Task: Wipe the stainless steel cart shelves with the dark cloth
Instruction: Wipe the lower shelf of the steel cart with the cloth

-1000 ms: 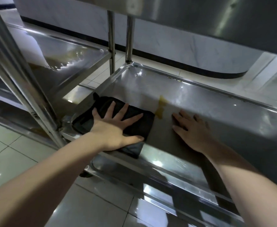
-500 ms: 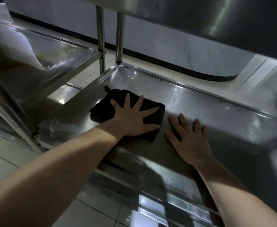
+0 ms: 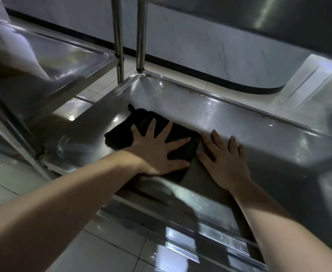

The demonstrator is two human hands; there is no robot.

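Stainless steel fills my view: a neighbouring shelf [image 3: 63, 61] sits well off to the left of my left hand [image 3: 157, 152]. That hand is spread flat, fingers wide and straight, pressing the dark cloth [image 3: 122, 132] onto the cart shelf [image 3: 239, 118]; the cloth shows beyond and to the left of the fingers. Just to its right, my right hand [image 3: 226, 161] lies flat on bare metal, gripping nothing, apparently bracing. I judge this mid-wipe. Sweeping the cloth rightward next calls for lifting the right hand clear and even downward pressure so the cloth doesn't bunch.
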